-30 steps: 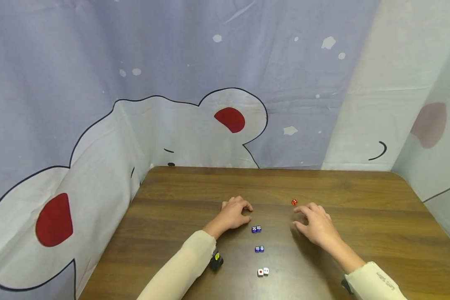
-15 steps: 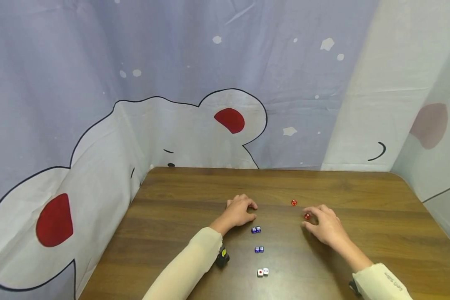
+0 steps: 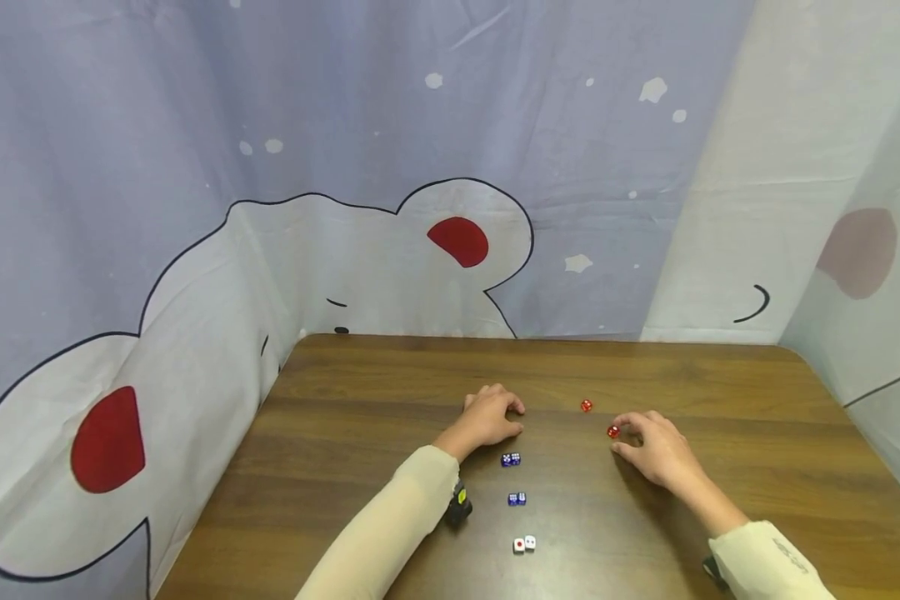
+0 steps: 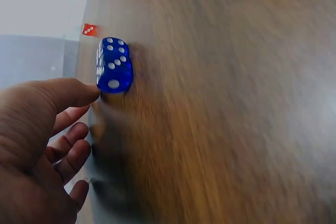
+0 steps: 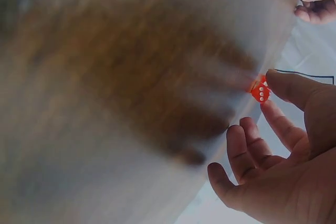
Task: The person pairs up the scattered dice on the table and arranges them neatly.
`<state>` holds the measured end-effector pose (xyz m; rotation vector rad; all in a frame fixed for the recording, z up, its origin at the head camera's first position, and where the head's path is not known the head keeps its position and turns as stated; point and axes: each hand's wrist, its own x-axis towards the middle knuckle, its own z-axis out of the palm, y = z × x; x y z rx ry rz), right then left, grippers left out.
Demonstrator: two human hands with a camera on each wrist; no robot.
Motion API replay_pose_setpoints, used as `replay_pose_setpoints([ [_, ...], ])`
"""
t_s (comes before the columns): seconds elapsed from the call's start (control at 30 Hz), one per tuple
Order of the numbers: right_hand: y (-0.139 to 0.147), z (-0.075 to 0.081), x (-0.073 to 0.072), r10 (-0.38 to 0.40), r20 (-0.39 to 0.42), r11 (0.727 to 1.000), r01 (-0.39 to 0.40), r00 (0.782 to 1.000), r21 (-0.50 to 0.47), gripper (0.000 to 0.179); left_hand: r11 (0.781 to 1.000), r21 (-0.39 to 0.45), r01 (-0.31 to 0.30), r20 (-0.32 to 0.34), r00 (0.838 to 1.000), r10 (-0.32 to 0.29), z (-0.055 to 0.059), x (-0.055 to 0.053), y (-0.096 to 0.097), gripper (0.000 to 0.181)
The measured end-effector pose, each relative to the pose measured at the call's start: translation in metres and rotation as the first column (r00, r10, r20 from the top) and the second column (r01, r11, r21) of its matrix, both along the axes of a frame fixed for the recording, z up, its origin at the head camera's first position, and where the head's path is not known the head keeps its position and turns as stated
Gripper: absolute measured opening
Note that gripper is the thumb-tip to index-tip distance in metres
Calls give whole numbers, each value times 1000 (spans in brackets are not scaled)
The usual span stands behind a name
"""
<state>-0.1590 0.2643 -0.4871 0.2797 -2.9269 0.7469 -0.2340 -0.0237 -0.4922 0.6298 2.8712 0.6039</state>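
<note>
My right hand (image 3: pixel 658 450) is at the right of the table, thumb and index finger spread on either side of a red die (image 3: pixel 613 432). In the right wrist view this red die (image 5: pixel 261 93) sits in the gap between the tips, and I see no firm pinch. Another red die (image 3: pixel 587 406) lies farther back and to the left. My left hand (image 3: pixel 489 417) hovers low with loosely bent fingers and holds nothing. Nearest to it is a pair of blue dice (image 3: pixel 511 459), side by side; the left thumb tip appears close to these blue dice (image 4: pixel 114 65) in the left wrist view.
Closer to me lie a second pair of blue dice (image 3: pixel 517 499) and a pair of white dice (image 3: pixel 524 544), roughly in a column. The brown wooden table (image 3: pixel 330 400) ends at a printed curtain (image 3: pixel 360 267) behind and at the sides.
The right hand has moved right, and a red die formerly hidden at its fingers now shows on the table; its fingertips have since drawn slightly rightward. The left hand has shifted right and slightly back.
</note>
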Motion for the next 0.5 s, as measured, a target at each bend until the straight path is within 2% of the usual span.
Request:
replay_pose_setpoints([
  [0.5,1,0,-10,-16,41,1000,15,999,24,18,999,-49,0,19,1000,1,0,-14,35,21],
])
